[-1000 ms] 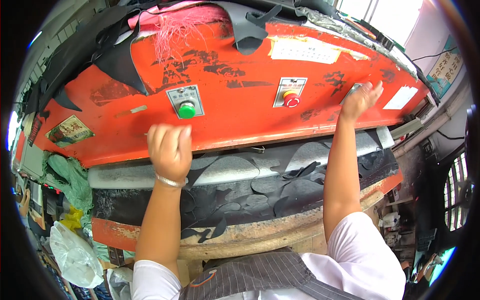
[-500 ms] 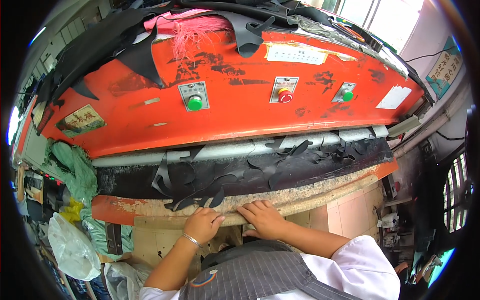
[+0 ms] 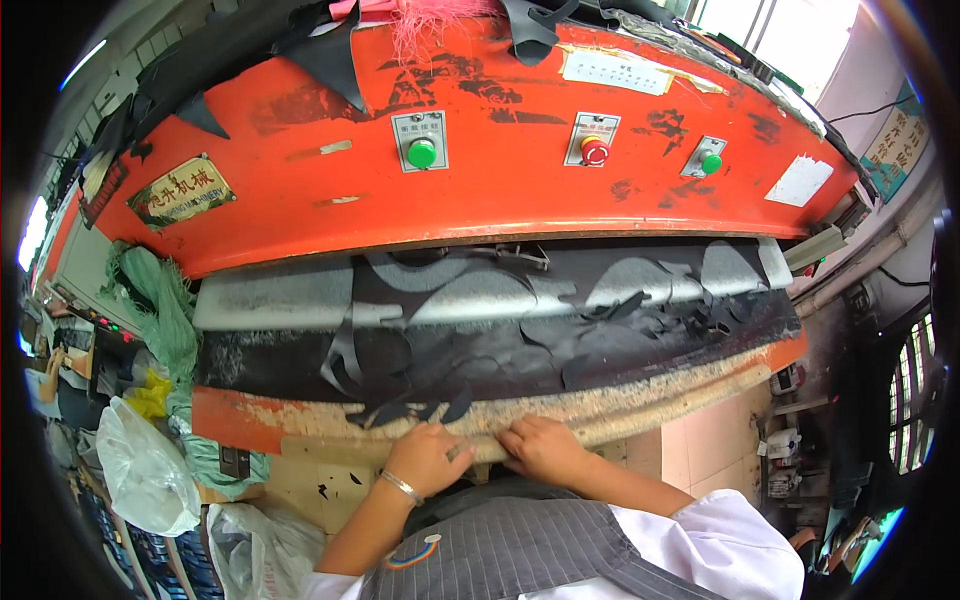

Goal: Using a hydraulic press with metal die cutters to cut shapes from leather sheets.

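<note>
My left hand (image 3: 430,460), with a silver bracelet at its wrist, has its fingers curled over the worn wooden front rail (image 3: 610,420) of a large red machine (image 3: 320,195). A short way to the right, my right hand (image 3: 545,450) grips the same rail, fingers bent over the top. Several black leather-like scraps (image 3: 400,410) lie on the rail just beyond my left hand. Behind them, loose scraps spread over a dark ledge (image 3: 260,360). Under the red beam lies a black sheet (image 3: 620,255) with curved openings, over a white board (image 3: 275,295).
Two green buttons (image 3: 421,153) and a red button (image 3: 594,151) sit on the beam's front. Pink strands (image 3: 425,25) and black material hang over its top. At left are a green woven sack (image 3: 160,310) and a clear plastic bag (image 3: 148,470); shelves (image 3: 795,450) stand at right.
The view has shifted, and much more of the white board and cut black sheet shows under the beam. Both hands stay on the rail; my right hand's fingers are now more tightly curled.
</note>
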`<state>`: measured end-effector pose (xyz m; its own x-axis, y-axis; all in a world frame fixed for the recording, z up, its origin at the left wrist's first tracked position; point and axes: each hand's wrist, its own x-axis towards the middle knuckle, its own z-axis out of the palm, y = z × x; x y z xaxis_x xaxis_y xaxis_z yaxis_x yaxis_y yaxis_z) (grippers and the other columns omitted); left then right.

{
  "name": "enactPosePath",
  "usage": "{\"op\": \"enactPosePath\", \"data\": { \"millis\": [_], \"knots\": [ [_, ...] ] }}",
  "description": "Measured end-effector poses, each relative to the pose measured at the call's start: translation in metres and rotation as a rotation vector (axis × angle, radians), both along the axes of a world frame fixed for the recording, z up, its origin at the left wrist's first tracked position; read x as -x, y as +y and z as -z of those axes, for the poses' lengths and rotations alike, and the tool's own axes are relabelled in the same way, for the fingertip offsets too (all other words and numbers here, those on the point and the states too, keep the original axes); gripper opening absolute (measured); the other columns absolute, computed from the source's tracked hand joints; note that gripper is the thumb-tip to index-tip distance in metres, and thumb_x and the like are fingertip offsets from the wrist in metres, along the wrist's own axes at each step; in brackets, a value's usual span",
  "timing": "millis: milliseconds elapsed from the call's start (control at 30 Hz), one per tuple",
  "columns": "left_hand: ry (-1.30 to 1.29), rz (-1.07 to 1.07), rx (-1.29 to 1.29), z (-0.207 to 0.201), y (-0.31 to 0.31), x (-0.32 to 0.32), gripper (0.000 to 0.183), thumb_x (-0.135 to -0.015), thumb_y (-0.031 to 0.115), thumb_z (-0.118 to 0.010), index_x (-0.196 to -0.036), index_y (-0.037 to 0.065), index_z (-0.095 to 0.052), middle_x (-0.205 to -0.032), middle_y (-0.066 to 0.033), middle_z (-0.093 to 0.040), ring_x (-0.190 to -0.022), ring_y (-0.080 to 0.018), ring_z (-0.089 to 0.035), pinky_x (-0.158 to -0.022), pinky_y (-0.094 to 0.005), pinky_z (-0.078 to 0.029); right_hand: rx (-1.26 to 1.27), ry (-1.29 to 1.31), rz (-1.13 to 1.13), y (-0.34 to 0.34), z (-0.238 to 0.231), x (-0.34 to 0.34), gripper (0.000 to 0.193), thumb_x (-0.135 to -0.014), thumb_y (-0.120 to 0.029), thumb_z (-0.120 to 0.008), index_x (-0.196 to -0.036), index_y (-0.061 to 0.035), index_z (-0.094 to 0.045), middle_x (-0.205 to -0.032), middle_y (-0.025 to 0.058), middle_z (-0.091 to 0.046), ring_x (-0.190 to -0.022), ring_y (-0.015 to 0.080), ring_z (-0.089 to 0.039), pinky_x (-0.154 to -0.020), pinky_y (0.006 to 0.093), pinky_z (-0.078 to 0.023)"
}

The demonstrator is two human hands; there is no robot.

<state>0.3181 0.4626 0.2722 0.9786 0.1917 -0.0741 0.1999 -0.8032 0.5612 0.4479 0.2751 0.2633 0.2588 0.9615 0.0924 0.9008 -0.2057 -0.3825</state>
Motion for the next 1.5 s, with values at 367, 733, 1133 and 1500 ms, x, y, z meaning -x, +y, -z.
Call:
{"op": "enactPosePath", "data": {
  "millis": [367, 733, 1133, 1500],
  "knots": [
    [-0.371, -0.277, -0.100, 0.046, 0.218, -0.242, 0.027, -0.076, 0.032, -0.071, -0.091, 0.009, -0.071, -0.098, -0.0132, -0.064, -0.099, -0.0341, -0.056, -0.086, -0.0424, -0.046, 0.128, 0.535, -0.226, 0.113, 0.007, -0.055, 0.043, -0.086, -0.035, -0.064, -0.118, -0.0058, -0.061, -0.104, 0.0161, -0.066, -0.098, 0.0341, -0.062, -0.084, 0.0424, -0.050],
    [-0.677, 0.019, 0.129, 0.078, 0.216, -0.275, 0.027, -0.076, -0.004, -0.055, -0.099, 0.007, -0.064, -0.109, -0.0117, -0.062, -0.107, -0.0342, -0.055, -0.093, -0.0393, -0.044, -0.022, 1.138, 0.140, 0.125, 0.052, -0.061, 0.068, -0.091, -0.034, -0.063, -0.143, -0.0020, -0.035, -0.126, 0.0196, -0.058, -0.115, 0.0272, -0.057, -0.094, 0.0367, -0.047],
    [-0.967, -0.128, -0.136, 0.009, 0.038, -0.113, 0.052, -0.070, -0.011, -0.060, -0.119, 0.003, -0.050, -0.101, -0.0134, -0.062, -0.094, -0.0283, -0.063, -0.100, -0.0563, -0.041, -0.649, 1.690, 0.120, 0.096, 0.026, -0.076, 0.110, -0.075, -0.048, -0.077, -0.149, -0.0043, -0.008, -0.151, 0.0123, -0.025, -0.140, 0.0262, -0.027, -0.111, 0.0427, -0.028],
    [-0.861, -0.168, 0.296, 0.033, -0.084, -0.222, 0.031, -0.081, 0.019, -0.063, -0.105, -0.001, -0.058, -0.108, -0.0178, -0.060, -0.103, -0.0334, -0.057, -0.097, -0.0469, -0.041, -0.287, 0.610, 0.073, -0.027, -0.032, -0.258, 0.134, -0.056, -0.047, -0.083, -0.147, 0.0090, -0.002, -0.131, 0.0271, -0.040, -0.122, 0.0361, -0.043, -0.104, 0.0427, -0.035]
  ]
}}
